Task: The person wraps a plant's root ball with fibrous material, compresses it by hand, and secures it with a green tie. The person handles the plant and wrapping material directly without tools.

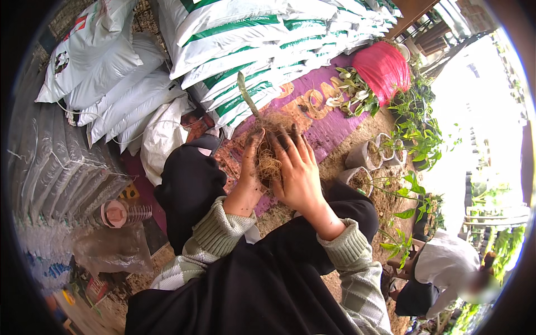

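Between my two palms sits a fibrous brown root ball (268,164) with a green stem (248,95) sticking out from its far end. My left hand (250,167) presses on its left side, the thumb and fingers dark with soil. Across its right side lies my right hand (296,169), fingers stretched forward and fingertips blackened. Loose fine roots spread around the fingertips. Beneath the hands is a purple printed banner (310,121) dusted with soil. Part of the root ball is hidden by my hands.
White-and-green printed sacks (251,54) are stacked ahead, with white sacks (96,75) at left. Fabric planting bags (363,157) and leafy plants (418,125) stand to the right, near a red sack (383,71). A person (444,268) bends over at lower right. A pink plastic basket (117,213) lies left.
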Motion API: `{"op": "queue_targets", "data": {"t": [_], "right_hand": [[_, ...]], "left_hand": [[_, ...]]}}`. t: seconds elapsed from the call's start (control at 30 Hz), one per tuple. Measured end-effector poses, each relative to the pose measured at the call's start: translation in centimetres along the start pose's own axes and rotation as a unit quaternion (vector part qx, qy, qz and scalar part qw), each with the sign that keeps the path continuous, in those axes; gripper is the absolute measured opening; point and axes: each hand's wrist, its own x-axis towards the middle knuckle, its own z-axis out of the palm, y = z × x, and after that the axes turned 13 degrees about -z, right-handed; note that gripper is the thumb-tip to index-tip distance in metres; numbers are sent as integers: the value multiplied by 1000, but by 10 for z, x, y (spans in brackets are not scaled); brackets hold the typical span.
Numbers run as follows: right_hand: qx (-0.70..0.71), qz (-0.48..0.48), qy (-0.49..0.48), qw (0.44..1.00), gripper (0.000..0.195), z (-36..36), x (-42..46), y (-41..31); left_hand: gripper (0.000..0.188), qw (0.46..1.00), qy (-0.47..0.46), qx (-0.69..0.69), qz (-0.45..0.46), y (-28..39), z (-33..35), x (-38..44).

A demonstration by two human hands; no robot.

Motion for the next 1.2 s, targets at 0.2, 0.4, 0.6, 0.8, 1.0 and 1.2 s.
{"op": "queue_targets", "data": {"t": [0.2, 0.4, 0.6, 0.8, 1.0, 1.2], "right_hand": [[-23, -41, -56, 997, 73, -12, 4, -9], [-15, -24, -17, 999, 65, -4, -5, -18], [-76, -37, -6, 996, 52, 11, -14, -27], [-68, -73, -72, 992, 57, 4, -23, -31], [165, -163, 61, 971, 38, -39, -26, -15], [205, 22, 231, 951, 32, -66, -29, 7]], "left_hand": [[49, 1000, -8, -11, -8, 1, 20, -19], [52, 997, 66, 39, 8, 4, 30, -22], [54, 998, 45, 27, 42, 4, 25, -18], [47, 994, 45, 96, 26, 9, 20, -20], [49, 990, 25, 136, 20, 5, 11, -17], [49, 989, -136, 40, -36, -1, 2, -17]]}}
